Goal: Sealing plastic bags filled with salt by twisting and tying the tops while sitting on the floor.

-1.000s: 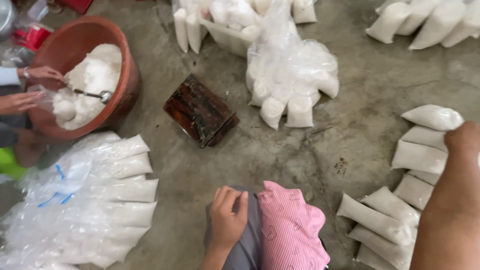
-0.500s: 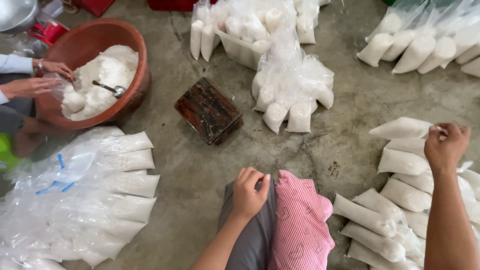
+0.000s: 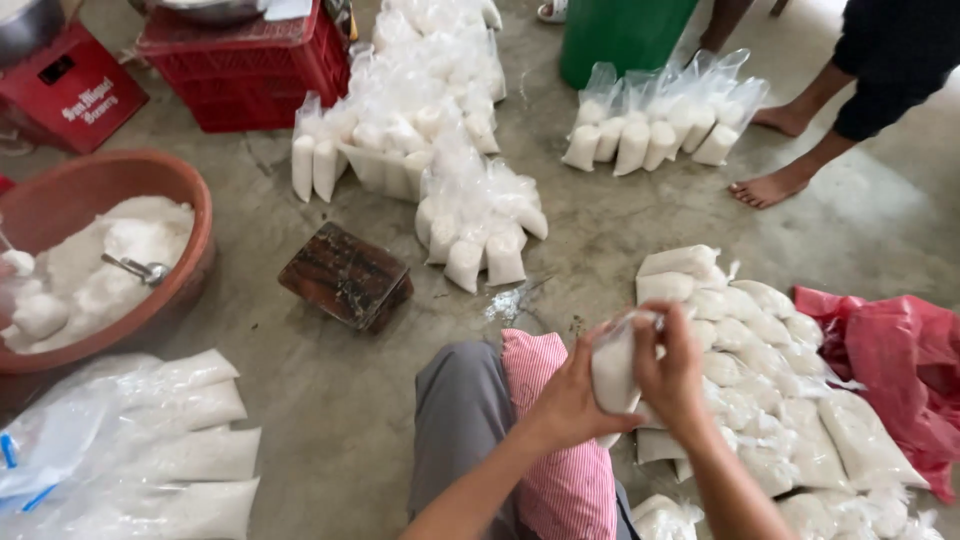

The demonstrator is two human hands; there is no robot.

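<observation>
Both hands are closing around one small clear bag of white powder (image 3: 614,370), holding it up over the lap. The left hand (image 3: 568,398) is cupping the bag's lower side, fingers curled against it; the right hand (image 3: 672,375) is pinching the bag's top, thumb and fingers pressed together on the plastic. Just to the right, a pile of filled bags (image 3: 760,370) is lying on the concrete floor (image 3: 330,400), nearly touching the right wrist. A pink striped cloth (image 3: 555,420) is draping over the knee beneath the hands. A dark wooden block (image 3: 346,276) is sitting well ahead on open floor, and an orange basin (image 3: 110,190) of powder is standing at the far left.
</observation>
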